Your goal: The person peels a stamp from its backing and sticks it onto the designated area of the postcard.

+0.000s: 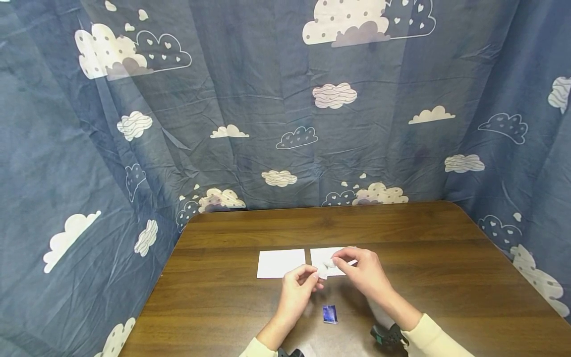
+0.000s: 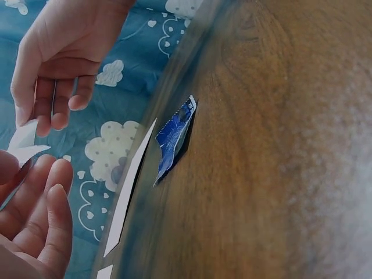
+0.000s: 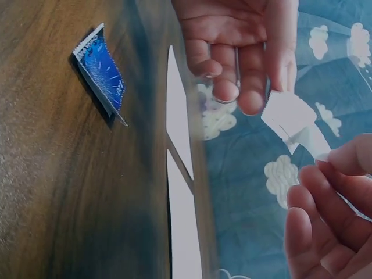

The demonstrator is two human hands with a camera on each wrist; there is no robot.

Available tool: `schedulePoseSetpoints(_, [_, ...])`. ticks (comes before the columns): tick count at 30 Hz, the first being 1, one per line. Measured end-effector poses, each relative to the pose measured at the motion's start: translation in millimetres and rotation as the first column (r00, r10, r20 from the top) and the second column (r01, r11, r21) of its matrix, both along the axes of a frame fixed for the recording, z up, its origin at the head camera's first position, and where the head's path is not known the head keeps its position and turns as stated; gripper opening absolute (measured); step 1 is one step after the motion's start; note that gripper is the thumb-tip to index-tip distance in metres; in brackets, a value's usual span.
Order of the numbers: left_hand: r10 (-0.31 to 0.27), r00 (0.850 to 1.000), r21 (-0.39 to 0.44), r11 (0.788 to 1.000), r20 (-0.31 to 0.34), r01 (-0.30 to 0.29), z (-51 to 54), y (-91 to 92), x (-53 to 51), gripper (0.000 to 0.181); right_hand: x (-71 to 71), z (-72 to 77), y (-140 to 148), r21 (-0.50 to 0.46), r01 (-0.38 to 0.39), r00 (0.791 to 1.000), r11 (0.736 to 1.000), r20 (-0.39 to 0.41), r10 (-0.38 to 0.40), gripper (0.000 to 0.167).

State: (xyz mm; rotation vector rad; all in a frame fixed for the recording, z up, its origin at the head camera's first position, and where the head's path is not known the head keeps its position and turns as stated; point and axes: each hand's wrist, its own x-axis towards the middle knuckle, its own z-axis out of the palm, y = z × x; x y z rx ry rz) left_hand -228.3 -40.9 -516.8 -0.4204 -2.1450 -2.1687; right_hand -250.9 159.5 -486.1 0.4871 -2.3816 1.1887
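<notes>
My left hand [image 1: 295, 288] pinches a small white sachet [image 3: 286, 118] by its edge; a zigzag-cut border shows in the right wrist view. From the other side, my right hand [image 1: 365, 273] pinches a thin white piece [image 3: 314, 141] between thumb and forefinger. The piece meets the sachet at its edge, though whether it comes out of it I cannot tell. Both hands are held above the table, close together, in front of two white sheets. Below them on the tabletop lies a blue sachet [image 1: 329, 314] with serrated ends, touched by neither hand.
Side by side on the brown wooden table [image 1: 214, 307] lie a left white sheet [image 1: 281, 264] and a right white sheet [image 1: 318, 254], the latter partly covered by the hands. A blue curtain [image 1: 250, 89] with cloud prints hangs behind and at both sides.
</notes>
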Motion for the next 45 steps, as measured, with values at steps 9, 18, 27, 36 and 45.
schedulePoseSetpoints(9, [-0.013,1.000,-0.004,1.000,-0.001,0.013,-3.7,0.2,-1.4,0.009,2.4,6.3,4.3,0.000,0.003,1.000,1.000,0.031,-0.003,0.006])
schedulePoseSetpoints(18, [0.018,1.000,0.004,1.000,0.024,-0.018,-2.3,1.3,0.7,0.008,1.9,7.3,11.2,-0.020,0.021,0.999,1.000,0.038,-0.020,0.006])
schedulePoseSetpoints(27, [0.030,0.999,0.022,0.999,0.042,-0.031,-3.4,2.6,0.4,0.011,9.9,7.1,32.7,0.034,0.046,0.989,0.998,0.139,-0.050,0.005])
schedulePoseSetpoints(36, [0.027,0.998,0.034,0.999,0.053,-0.029,-2.3,1.1,-0.9,0.015,20.7,-8.7,46.2,0.114,-0.050,0.985,0.992,0.170,0.030,0.010])
schedulePoseSetpoints(45, [0.021,0.998,0.060,0.998,0.067,-0.026,-2.1,0.9,0.2,0.015,29.1,-22.5,53.3,0.273,-0.130,0.991,0.953,0.010,0.133,0.013])
